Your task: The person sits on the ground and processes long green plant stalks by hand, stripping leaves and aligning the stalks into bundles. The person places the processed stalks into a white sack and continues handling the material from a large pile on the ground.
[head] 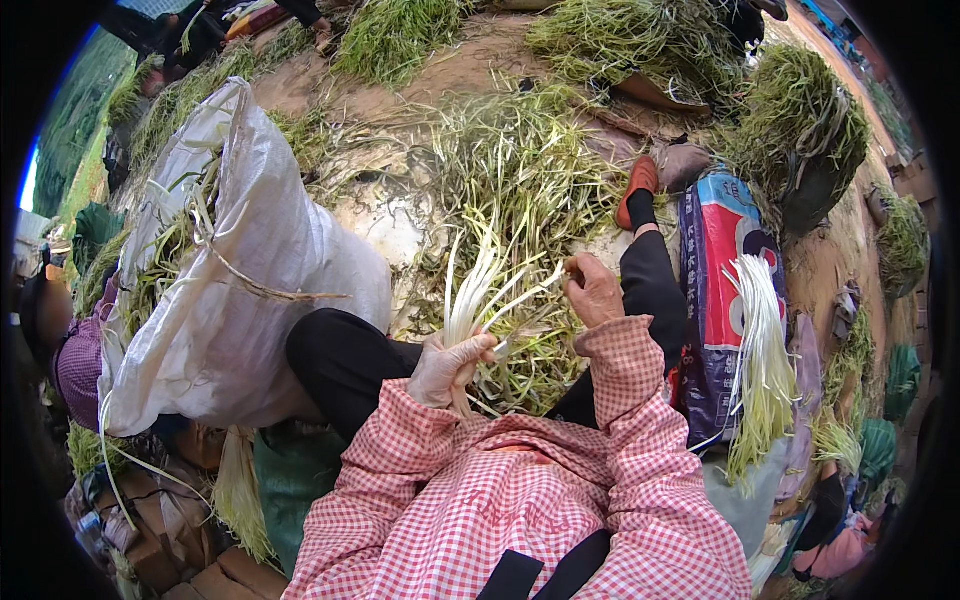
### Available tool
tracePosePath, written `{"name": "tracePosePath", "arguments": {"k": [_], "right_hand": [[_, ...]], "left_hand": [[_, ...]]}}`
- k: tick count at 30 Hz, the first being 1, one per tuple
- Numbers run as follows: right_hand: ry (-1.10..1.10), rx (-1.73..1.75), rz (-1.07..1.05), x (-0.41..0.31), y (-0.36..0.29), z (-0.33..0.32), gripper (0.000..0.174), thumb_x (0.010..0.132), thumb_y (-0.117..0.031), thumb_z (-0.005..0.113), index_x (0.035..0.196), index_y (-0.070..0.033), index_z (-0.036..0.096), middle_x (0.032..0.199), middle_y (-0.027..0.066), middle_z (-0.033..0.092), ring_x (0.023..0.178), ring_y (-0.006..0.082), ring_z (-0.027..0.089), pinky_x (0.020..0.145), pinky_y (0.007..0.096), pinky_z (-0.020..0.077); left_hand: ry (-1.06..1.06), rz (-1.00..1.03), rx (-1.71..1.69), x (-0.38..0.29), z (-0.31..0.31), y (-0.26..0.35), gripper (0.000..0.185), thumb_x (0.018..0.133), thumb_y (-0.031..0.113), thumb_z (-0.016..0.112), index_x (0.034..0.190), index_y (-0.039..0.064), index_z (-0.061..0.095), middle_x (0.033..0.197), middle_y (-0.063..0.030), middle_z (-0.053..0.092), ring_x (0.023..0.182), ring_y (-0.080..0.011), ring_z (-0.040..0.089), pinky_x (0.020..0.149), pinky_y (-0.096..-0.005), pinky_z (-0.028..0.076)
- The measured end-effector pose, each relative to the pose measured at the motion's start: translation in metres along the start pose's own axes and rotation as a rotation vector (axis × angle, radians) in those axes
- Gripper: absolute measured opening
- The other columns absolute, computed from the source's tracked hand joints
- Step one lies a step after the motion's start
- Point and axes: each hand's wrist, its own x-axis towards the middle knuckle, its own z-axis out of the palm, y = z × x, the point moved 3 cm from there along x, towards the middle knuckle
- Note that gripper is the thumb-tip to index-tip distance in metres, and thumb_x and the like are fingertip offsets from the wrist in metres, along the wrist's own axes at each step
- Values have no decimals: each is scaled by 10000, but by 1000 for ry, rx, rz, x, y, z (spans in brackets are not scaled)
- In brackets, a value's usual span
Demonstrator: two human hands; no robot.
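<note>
My left hand (pixel 454 367), in a thin pale glove, is closed around a bunch of white plant stalks (pixel 472 300) that fan out away from me. To its right my right hand (pixel 594 289) pinches the yellowish tip of a stalk that leans out from the bunch. Beneath both hands lies a heap of loose green and yellow leaves (pixel 525 172). Farther right, a bundle of trimmed white stalks with yellow-green ends (pixel 761 360) rests across a printed plastic sack (pixel 701 300).
A large white woven sack (pixel 300 225) holding leafy stalks stands at the left, against my knee. Green heaps (pixel 405 37) lie farther off, with a full basket-like load (pixel 810 135) at upper right. Other people sit at the left edge, top and lower right.
</note>
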Motion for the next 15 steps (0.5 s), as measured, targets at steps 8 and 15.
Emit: {"name": "tracePosePath", "arguments": {"k": [8, 15], "right_hand": [[-62, 448, 157, -11, -14, 2, 331, 814, -184, 630, 1086, -14, 545, 924, 101, 618, 819, 159, 592, 696, 286, 482], [-712, 1188, 282, -51, -93, 87, 335, 938, -326, 451, 1108, -43, 511, 612, -53, 380, 501, 41, 323, 456, 201, 263]], "left_hand": [[-86, 191, -429, 3, -23, 33, 171, 872, 201, 585, 909, 37, 618, 707, -37, 618, 340, -26, 344, 320, -173, 248], [90, 263, -161, 19, -22, 69, 191, 881, 232, 573, 915, 45, 595, 652, -32, 595, 334, -33, 315, 329, -182, 247]]}}
